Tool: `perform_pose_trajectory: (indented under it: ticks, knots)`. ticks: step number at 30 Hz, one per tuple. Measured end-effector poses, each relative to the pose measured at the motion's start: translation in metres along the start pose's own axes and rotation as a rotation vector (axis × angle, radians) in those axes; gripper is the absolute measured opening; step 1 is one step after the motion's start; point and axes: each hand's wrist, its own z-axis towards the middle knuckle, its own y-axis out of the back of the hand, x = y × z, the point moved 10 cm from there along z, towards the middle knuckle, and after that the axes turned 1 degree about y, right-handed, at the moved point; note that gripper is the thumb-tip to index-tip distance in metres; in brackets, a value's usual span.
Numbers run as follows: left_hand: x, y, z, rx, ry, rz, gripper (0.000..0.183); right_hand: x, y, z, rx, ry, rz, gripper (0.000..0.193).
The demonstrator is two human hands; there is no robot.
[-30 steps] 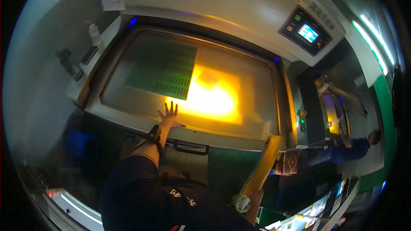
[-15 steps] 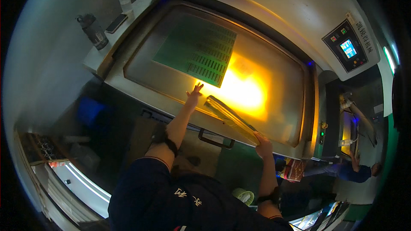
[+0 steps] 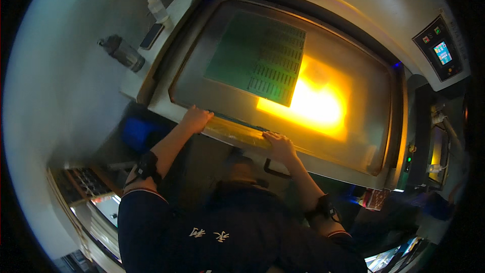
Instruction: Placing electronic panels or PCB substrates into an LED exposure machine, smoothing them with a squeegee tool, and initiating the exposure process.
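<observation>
A narrow yellowish see-through film sheet stretches along the near edge of a lit framed bed. My left hand is closed on its left end. My right hand grips the other end, its fingers over the top edge. Beyond the film, a green circuit-board panel with rows of dark slots lies flat on the framed bed. Neither hand touches the panel. Bright yellow light glows through the bed beside and below the panel's right edge.
A dark bottle, a phone and a white squeeze bottle stand or lie on the left ledge. A control panel with a screen is at the upper right. A black handle sticks out below the bed's front edge.
My left hand, open near the green panel before, has come back and taken the film's left end. My right hand has moved left with the film, which now lies along the front edge.
</observation>
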Motion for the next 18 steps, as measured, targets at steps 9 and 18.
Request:
perform_pose_trajectory:
  ticks: [9,18]
  knots:
    - [0.058,0.078,0.087,-0.380,-0.368,-0.008,0.075,-0.029,0.033,0.120,-0.105,-0.062,-0.215,0.061]
    - [0.181,0.301,0.370,-0.122,-0.136,-0.159,0.049,-0.214,0.172,0.414,0.007,-0.179,-0.130,0.075]
